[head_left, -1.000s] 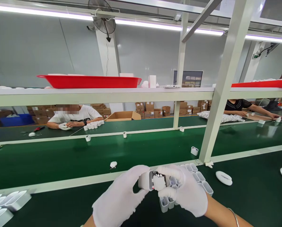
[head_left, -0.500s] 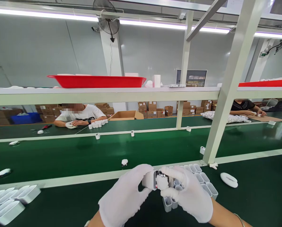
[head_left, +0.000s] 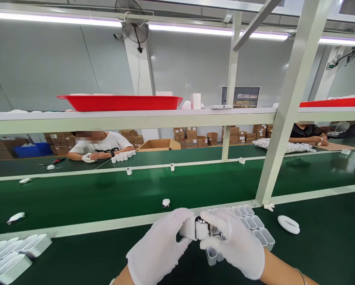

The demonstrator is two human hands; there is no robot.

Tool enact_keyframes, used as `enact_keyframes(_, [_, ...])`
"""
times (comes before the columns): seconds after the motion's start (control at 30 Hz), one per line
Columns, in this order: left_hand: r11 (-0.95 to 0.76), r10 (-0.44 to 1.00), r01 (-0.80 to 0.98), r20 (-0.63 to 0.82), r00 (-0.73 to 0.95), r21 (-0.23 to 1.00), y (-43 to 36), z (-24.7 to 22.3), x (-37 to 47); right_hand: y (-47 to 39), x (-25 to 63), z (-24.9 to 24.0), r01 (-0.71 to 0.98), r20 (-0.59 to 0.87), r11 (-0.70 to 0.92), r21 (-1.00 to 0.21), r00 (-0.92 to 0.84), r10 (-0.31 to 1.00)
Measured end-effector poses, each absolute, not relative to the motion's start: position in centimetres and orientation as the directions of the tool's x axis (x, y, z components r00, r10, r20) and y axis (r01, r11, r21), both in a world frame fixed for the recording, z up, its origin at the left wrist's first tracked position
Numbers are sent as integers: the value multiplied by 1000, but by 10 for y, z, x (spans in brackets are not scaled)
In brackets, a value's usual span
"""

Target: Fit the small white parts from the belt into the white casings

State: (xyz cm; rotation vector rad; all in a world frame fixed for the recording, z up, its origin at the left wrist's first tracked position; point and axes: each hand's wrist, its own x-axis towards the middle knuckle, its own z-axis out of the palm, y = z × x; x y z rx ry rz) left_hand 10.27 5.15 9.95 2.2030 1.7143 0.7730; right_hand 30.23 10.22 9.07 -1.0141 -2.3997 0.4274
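In a white glove, my left hand (head_left: 162, 247) pinches a white housing (head_left: 188, 228) between thumb and fingers at the lower centre. My right hand (head_left: 235, 245), also gloved, grips a white part with black edging (head_left: 202, 229) from the right. The part's left end meets the housing's open end, and some of it seems to sit inside. Fingertips of my right hand hide the part's right end. Behind and below my right hand stand rows of open white cups (head_left: 259, 227) on the dark green work surface.
More white cups (head_left: 15, 261) stand at the lower left. A white oval piece (head_left: 288, 225) lies at the right. Small white parts rest on the green belt (head_left: 94, 202) beyond a pale rail. A slanted post (head_left: 280, 118) rises right of centre. Two people sit across the belt.
The part in my right hand has moved left, closer into the housing. Loose parts on the belt have shifted right. Across the belt, the people's hands have moved slightly.
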Motion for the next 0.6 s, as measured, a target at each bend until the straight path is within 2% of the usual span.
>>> enact_keyframes(0.07, [-270,957,799,241,161,537,53,96,103,103,301,89,615,262,661,-430,-616,743])
enact_keyframes(0.13, [-264,961,768,231,154,583,54,92,104,104,300,88,596,227,644,-480,-625,747])
enact_keyframes(0.2, [-257,964,732,226,143,631,54,90,105,106,301,87,522,196,564,-640,-599,776])
enact_keyframes(0.3, [-217,975,691,186,121,689,55,89,109,111,306,87,382,62,336,-861,-578,814])
enact_keyframes(0.37, [-159,987,684,127,97,712,56,88,112,116,308,86,276,-23,222,-935,-674,739])
enact_keyframes(0.47, [-109,994,660,72,83,743,57,85,116,121,308,86,88,-22,90,-992,-825,565])
enact_keyframes(0.53, [-127,992,627,81,102,768,57,82,118,120,305,87,39,-3,56,-998,-843,538])
enact_keyframes(0.6, [-167,985,592,108,133,789,58,79,120,117,303,87,34,16,77,-996,-823,568])
